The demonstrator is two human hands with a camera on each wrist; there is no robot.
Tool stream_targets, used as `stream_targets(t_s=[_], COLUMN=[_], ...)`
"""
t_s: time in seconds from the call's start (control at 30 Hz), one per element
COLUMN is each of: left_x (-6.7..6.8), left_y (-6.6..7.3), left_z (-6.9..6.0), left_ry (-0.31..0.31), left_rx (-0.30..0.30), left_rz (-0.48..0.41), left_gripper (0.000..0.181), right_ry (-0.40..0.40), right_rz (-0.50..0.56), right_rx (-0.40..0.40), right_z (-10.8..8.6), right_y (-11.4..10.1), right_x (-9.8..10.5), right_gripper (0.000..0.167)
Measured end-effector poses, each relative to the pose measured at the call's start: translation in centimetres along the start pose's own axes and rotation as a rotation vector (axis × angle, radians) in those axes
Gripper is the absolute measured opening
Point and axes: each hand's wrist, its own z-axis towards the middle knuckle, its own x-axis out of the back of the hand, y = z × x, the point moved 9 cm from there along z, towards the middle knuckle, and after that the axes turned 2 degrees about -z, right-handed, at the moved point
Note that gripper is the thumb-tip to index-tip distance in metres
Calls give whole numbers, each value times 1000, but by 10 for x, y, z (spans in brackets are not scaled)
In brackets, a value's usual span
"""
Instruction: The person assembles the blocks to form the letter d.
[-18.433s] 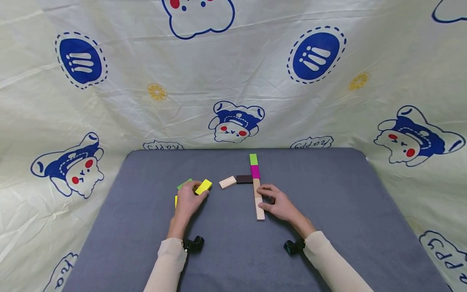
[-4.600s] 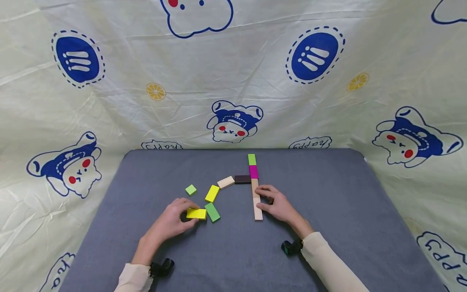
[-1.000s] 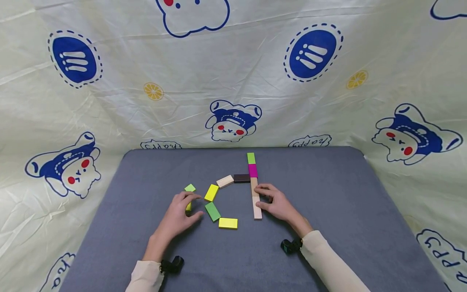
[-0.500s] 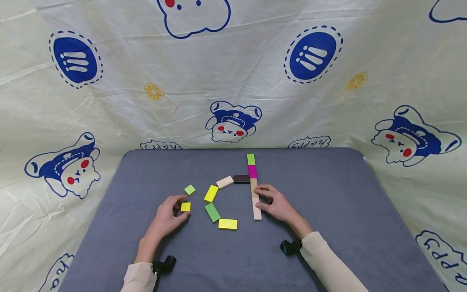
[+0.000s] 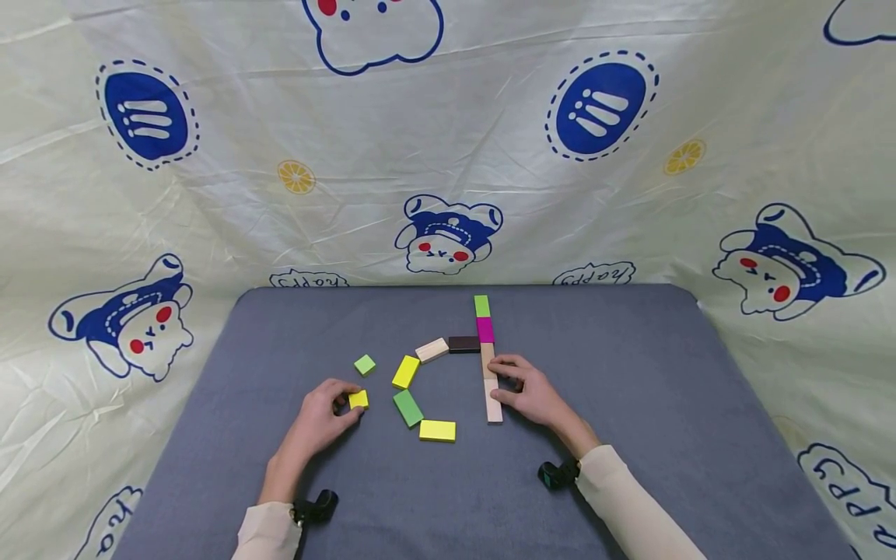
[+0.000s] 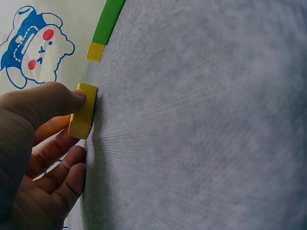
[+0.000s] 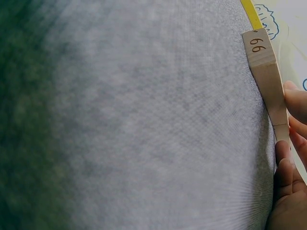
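My left hand [image 5: 318, 418] pinches a small yellow block [image 5: 358, 400] between thumb and fingers; in the left wrist view this yellow block [image 6: 84, 111] stays close to the cloth. A small light green block [image 5: 365, 365] lies just beyond. My right hand [image 5: 537, 391] touches the lower plain wooden blocks [image 5: 495, 406] of a straight column with thumb and fingertips. Above them in line come a magenta block [image 5: 485, 330] and a lime block [image 5: 481, 306]. The right wrist view shows a wooden block [image 7: 264, 62] marked with digits beside the thumb.
Left of the column curves a row: dark block [image 5: 463, 344], pale wooden block [image 5: 432, 350], yellow block [image 5: 406, 372], green block [image 5: 408, 408] and another yellow block [image 5: 437, 431]. A grey cloth [image 5: 448, 505] covers the table. A printed curtain [image 5: 490, 179] hangs behind.
Over the earlier frames, yellow and green blocks were laid into the curve. Lately my left hand drew back from near the curve and took hold of the small yellow block. The right hand stayed.
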Motion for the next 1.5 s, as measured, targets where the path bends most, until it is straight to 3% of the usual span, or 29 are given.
stream_targets(t_s=[0.3, 0.63, 1.13, 1.5], left_x=[-2, -12, -48, -79], left_y=[10, 36, 80, 115], left_z=[-2, -1, -2, -4], left_ry=[23, -2, -120, -214], left_rx=[-39, -82, -145, -256], left_rz=[-12, -59, -99, -97], left_gripper=[24, 26, 29, 28], right_ry=[11, 23, 13, 17], right_rz=[6, 15, 12, 17], right_rx=[19, 30, 22, 31], right_z=[0, 0, 1, 0], right_y=[0, -2, -2, -1], right_x=[1, 2, 1, 0], right_gripper=[49, 48, 49, 49])
